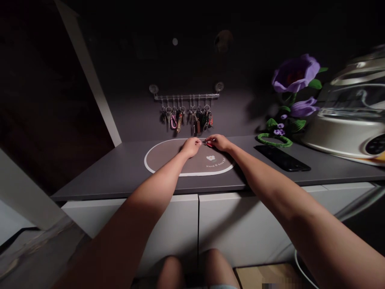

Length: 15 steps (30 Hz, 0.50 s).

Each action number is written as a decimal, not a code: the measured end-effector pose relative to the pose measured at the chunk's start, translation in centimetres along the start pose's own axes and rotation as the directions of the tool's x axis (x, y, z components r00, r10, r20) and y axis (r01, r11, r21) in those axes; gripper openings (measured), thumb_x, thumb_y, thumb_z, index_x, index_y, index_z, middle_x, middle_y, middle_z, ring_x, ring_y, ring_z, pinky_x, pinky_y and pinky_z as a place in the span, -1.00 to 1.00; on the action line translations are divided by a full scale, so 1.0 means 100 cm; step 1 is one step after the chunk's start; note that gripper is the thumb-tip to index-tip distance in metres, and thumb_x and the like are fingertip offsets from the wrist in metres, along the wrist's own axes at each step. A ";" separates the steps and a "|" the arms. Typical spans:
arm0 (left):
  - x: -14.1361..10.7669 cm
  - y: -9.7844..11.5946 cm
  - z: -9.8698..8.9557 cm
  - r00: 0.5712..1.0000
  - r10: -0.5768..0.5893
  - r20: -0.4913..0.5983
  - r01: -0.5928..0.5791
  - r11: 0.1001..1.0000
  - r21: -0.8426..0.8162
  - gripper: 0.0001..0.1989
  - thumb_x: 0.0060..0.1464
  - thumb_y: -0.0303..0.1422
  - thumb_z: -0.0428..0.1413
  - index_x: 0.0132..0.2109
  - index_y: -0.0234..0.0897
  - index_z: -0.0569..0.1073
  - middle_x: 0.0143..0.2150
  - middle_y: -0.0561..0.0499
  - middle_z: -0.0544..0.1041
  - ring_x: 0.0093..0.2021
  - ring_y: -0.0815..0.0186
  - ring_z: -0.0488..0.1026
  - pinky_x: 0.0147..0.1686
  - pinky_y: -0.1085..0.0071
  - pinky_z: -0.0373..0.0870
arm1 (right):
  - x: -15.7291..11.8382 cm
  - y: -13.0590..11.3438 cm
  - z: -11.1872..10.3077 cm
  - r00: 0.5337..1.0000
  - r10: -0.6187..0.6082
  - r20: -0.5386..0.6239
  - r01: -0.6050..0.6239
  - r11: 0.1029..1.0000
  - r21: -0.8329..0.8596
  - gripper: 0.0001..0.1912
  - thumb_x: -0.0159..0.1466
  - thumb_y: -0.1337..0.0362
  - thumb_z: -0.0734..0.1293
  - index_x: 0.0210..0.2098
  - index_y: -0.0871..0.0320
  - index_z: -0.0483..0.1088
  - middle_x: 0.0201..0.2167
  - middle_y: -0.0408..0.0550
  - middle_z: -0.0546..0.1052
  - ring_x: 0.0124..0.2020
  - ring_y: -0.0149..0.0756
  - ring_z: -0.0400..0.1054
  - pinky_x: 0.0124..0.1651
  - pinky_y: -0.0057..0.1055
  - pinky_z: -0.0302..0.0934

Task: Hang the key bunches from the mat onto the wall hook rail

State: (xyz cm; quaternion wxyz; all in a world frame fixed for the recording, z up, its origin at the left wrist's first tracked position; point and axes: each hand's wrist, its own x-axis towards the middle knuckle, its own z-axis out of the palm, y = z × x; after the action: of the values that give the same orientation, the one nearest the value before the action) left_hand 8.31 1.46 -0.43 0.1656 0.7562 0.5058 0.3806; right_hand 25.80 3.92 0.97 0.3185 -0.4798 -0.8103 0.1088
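Observation:
Over the oval brown mat (162, 156) with a white rim, both hands meet close together. My left hand (191, 147) is closed in a pinch, its fingertips at the dark metal end of a small bunch of keys (205, 143). From the right, my right hand (219, 142) closes its fingers on the same bunch, where a red piece (209, 145) shows beneath them. The keys are small and partly hidden by the fingers. Just behind, a clear hook rack (186, 96) on the wall carries several key rings, with a pink carabiner (173, 121) among them.
To the right lies a black phone (282, 158) beside a purple flower ornament (296, 76) with a green ring base. A cream appliance (345, 128) with a clear cover stands at the far right. The grey countertop (120, 172) ends above white cabinet doors (234, 216).

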 end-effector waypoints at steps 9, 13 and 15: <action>0.001 -0.001 0.001 0.999 -0.005 0.036 0.003 0.998 0.058 -0.80 0.01 -0.39 0.00 -0.27 -0.31 0.50 -0.30 -0.03 0.53 -0.31 0.35 0.39 -0.22 0.44 0.30 | 0.000 -0.005 -0.005 0.992 -0.095 0.078 0.103 0.989 -0.106 -0.81 0.12 0.32 0.23 -0.36 0.22 0.47 -0.50 -0.10 0.49 -0.47 -0.43 0.26 -0.31 -0.53 0.07; 0.000 0.000 0.000 0.999 -0.006 0.048 0.004 0.999 0.045 -0.80 0.01 -0.40 0.00 -0.25 -0.31 0.50 -0.28 -0.03 0.53 -0.29 0.36 0.40 -0.21 0.45 0.30 | -0.002 -0.010 -0.007 0.994 -0.086 0.075 0.093 0.990 -0.103 -0.86 0.09 0.31 0.26 -0.46 0.21 0.45 -0.47 -0.09 0.48 -0.45 -0.43 0.25 -0.31 -0.52 0.06; 0.000 0.001 0.000 0.999 -0.005 0.050 0.003 0.999 0.041 -0.80 0.01 -0.41 0.01 -0.25 -0.32 0.50 -0.27 -0.03 0.53 -0.29 0.36 0.40 -0.21 0.45 0.30 | -0.003 -0.011 -0.007 0.996 -0.069 0.064 0.075 0.993 -0.095 -0.87 0.08 0.31 0.27 -0.49 0.21 0.44 -0.48 -0.09 0.48 -0.44 -0.42 0.25 -0.31 -0.52 0.06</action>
State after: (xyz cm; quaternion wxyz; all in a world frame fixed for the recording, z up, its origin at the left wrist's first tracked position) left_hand 8.34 1.37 -0.36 0.1636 0.7676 0.5107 0.3511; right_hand 25.57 3.04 1.91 0.2738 -0.4617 -0.8406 0.0721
